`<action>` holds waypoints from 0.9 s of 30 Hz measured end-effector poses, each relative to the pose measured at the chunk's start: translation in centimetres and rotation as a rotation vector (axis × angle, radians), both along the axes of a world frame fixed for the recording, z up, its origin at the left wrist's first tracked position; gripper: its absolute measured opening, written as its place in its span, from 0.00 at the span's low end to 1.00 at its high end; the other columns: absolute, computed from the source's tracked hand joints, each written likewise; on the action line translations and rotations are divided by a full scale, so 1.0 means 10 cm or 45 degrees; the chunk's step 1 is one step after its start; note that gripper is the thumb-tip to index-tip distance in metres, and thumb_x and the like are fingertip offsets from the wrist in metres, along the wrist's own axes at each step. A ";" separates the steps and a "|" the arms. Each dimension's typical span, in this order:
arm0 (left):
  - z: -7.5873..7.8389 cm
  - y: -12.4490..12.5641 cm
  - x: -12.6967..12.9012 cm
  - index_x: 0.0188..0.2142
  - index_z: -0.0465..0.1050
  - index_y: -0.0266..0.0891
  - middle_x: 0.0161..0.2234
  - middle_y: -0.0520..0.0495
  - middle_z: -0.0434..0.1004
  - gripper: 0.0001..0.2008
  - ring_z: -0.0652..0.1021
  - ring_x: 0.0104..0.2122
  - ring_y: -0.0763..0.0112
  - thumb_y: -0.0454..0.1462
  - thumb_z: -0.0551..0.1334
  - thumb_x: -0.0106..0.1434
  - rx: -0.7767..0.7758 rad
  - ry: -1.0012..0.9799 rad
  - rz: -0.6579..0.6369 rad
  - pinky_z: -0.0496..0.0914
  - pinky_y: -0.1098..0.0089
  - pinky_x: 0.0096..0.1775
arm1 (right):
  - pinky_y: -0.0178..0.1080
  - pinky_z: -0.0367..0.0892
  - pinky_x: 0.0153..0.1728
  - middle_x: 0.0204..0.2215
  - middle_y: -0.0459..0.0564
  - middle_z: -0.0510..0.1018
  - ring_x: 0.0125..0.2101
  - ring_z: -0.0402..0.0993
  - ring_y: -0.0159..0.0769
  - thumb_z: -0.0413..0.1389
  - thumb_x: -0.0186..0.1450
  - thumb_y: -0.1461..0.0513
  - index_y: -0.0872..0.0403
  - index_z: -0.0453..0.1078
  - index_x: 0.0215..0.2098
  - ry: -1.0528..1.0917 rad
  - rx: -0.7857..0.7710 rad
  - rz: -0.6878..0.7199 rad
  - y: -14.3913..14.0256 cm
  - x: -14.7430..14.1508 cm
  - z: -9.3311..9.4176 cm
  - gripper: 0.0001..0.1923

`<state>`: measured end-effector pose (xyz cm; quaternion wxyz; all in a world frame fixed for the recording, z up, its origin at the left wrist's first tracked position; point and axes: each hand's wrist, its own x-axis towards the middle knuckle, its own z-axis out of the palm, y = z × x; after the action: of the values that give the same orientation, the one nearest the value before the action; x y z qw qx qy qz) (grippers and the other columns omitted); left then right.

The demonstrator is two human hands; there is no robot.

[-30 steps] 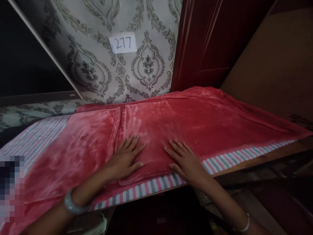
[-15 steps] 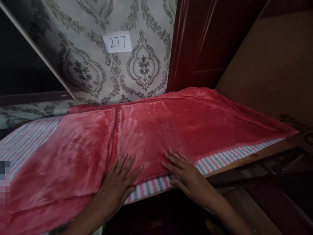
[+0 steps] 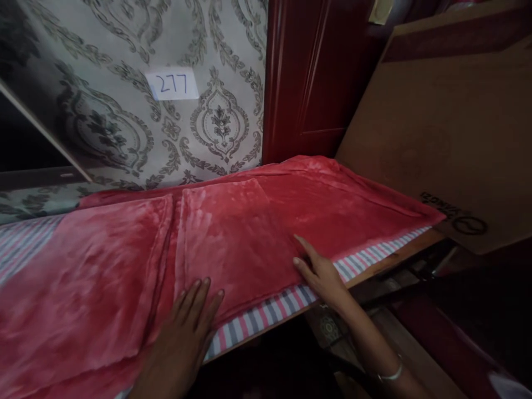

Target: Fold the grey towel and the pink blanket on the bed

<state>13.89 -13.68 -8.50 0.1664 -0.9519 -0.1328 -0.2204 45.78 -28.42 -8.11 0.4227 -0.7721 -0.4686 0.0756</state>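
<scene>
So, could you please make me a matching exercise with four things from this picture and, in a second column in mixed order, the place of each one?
Things:
1. left hand
2. right hand
3. paper label "277"
4. cardboard box

Places:
A. stuck on the patterned wallpaper
B. standing at the right end of the red blanket
C. flat on the blanket's near edge, left of the fold
D. fingers at the folded piece's right edge, by the striped sheet

Pairs: 1-C, 2-D, 3-A, 4-B
</scene>
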 end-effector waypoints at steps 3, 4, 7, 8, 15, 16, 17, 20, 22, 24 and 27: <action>0.10 -0.03 0.02 0.67 0.58 0.42 0.61 0.39 0.70 0.27 0.72 0.59 0.56 0.42 0.51 0.70 -0.063 -0.017 -0.017 0.66 0.56 0.58 | 0.51 0.69 0.54 0.58 0.54 0.75 0.57 0.72 0.49 0.50 0.68 0.48 0.49 0.59 0.68 0.098 -0.011 0.041 0.03 0.03 0.04 0.32; 0.18 -0.06 0.06 0.67 0.57 0.41 0.60 0.40 0.72 0.27 0.73 0.58 0.56 0.43 0.52 0.70 -0.094 -0.016 -0.037 0.65 0.56 0.58 | 0.52 0.68 0.55 0.58 0.53 0.75 0.57 0.71 0.49 0.49 0.68 0.47 0.48 0.60 0.67 0.150 -0.003 0.036 0.03 0.05 0.05 0.32; 0.42 -0.12 0.29 0.68 0.56 0.41 0.63 0.40 0.68 0.31 0.68 0.62 0.53 0.46 0.55 0.68 -0.151 0.023 -0.089 0.61 0.50 0.62 | 0.53 0.61 0.61 0.60 0.52 0.72 0.62 0.65 0.47 0.47 0.69 0.45 0.47 0.63 0.65 0.315 0.049 0.039 0.03 0.15 0.08 0.30; 0.46 -0.13 0.38 0.68 0.56 0.43 0.65 0.40 0.65 0.32 0.65 0.64 0.50 0.46 0.56 0.67 -0.151 0.035 -0.092 0.59 0.47 0.62 | 0.53 0.58 0.63 0.62 0.52 0.70 0.63 0.63 0.47 0.47 0.69 0.45 0.47 0.63 0.65 0.363 0.061 0.054 0.03 0.17 0.09 0.30; 0.19 -0.12 0.64 0.68 0.58 0.49 0.69 0.41 0.55 0.32 0.56 0.67 0.38 0.47 0.58 0.65 -0.204 0.122 0.052 0.60 0.37 0.58 | 0.53 0.57 0.63 0.65 0.54 0.66 0.63 0.63 0.48 0.59 0.63 0.49 0.48 0.58 0.68 0.518 0.038 0.257 0.09 0.21 0.06 0.38; 0.16 -0.13 0.63 0.67 0.58 0.49 0.70 0.41 0.55 0.31 0.56 0.67 0.38 0.46 0.58 0.66 -0.209 0.120 0.073 0.60 0.37 0.58 | 0.53 0.56 0.64 0.65 0.54 0.66 0.63 0.63 0.47 0.59 0.62 0.50 0.50 0.59 0.67 0.498 0.058 0.282 0.10 0.20 0.03 0.38; 0.14 -0.14 0.62 0.67 0.59 0.50 0.70 0.42 0.54 0.30 0.55 0.67 0.38 0.45 0.57 0.66 -0.206 0.118 0.083 0.60 0.37 0.58 | 0.52 0.55 0.64 0.64 0.55 0.66 0.63 0.63 0.46 0.59 0.62 0.52 0.50 0.60 0.67 0.476 0.078 0.295 0.11 0.20 0.01 0.36; 0.13 -0.15 0.58 0.67 0.59 0.51 0.69 0.43 0.55 0.30 0.56 0.67 0.39 0.43 0.58 0.66 -0.177 0.111 0.075 0.61 0.38 0.57 | 0.52 0.54 0.65 0.64 0.55 0.67 0.63 0.62 0.45 0.57 0.63 0.54 0.51 0.62 0.66 0.449 0.092 0.291 0.11 0.16 -0.03 0.33; 0.14 -0.15 0.58 0.67 0.59 0.51 0.69 0.43 0.56 0.31 0.56 0.67 0.39 0.43 0.59 0.65 -0.165 0.104 0.070 0.62 0.39 0.57 | 0.53 0.55 0.64 0.64 0.55 0.66 0.63 0.62 0.44 0.56 0.64 0.54 0.51 0.60 0.66 0.449 0.102 0.284 0.10 0.14 -0.03 0.33; 0.13 -0.14 0.57 0.67 0.59 0.52 0.69 0.44 0.55 0.31 0.56 0.67 0.39 0.44 0.59 0.64 -0.163 0.089 0.071 0.61 0.39 0.58 | 0.53 0.56 0.64 0.65 0.55 0.65 0.63 0.62 0.44 0.56 0.64 0.53 0.50 0.59 0.67 0.440 0.100 0.286 0.07 0.13 -0.01 0.34; 0.08 -0.14 0.57 0.67 0.59 0.53 0.70 0.45 0.55 0.32 0.55 0.68 0.40 0.43 0.60 0.64 -0.167 0.062 0.076 0.60 0.39 0.59 | 0.53 0.59 0.62 0.66 0.56 0.64 0.63 0.63 0.46 0.56 0.65 0.51 0.51 0.57 0.68 0.423 0.072 0.296 0.04 0.15 0.03 0.36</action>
<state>19.60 -15.05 -7.73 0.1132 -0.9615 -0.1712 -0.1828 47.28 -27.98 -7.78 0.5043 -0.6773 -0.4804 0.2371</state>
